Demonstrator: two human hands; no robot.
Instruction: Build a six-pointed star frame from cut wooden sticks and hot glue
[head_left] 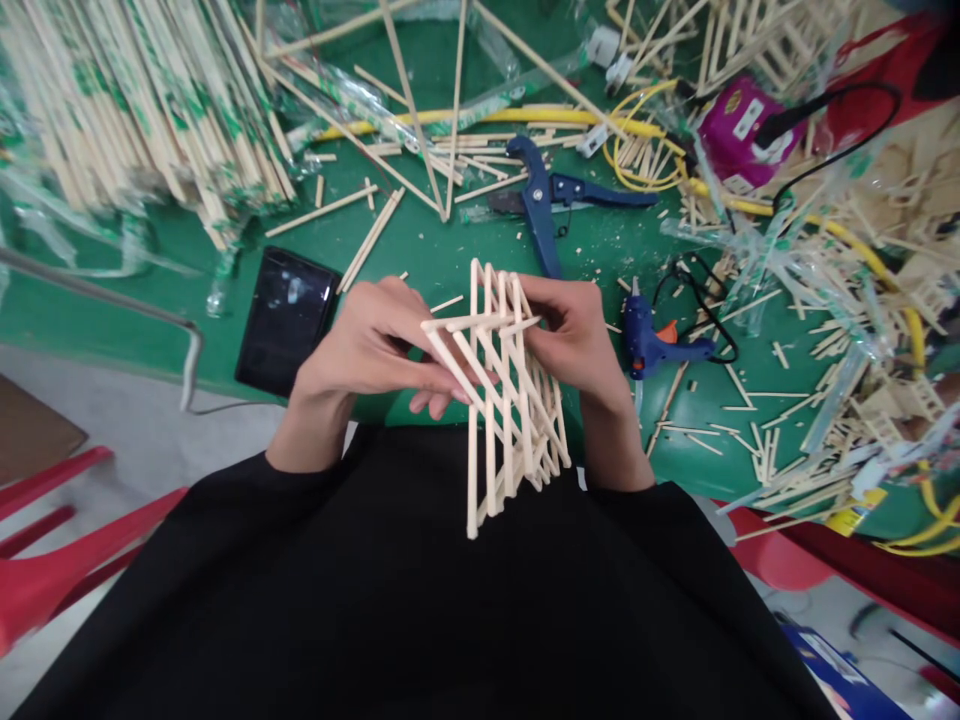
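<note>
A lattice of pale wooden sticks (506, 400) is held in the air in front of the black shirt, over the table's near edge. My left hand (382, 345) grips its left side, thumb and fingers closed around the sticks. On the other side, my right hand (566, 330) pinches the upper right part, its fingertips partly hidden behind the sticks. Beyond the hands lies a blue cutter (538, 205). To the right of my right hand rests a blue glue gun (652, 340) with an orange trigger.
Bundled sticks (135, 110) fill the back left of the green table (225, 225). A black device (289, 320) lies beside my left wrist. Yellow cable (510, 117), a purple box (750, 130) and scattered stick pieces (765, 450) lie behind and to the right. Red chairs (82, 540) stand below.
</note>
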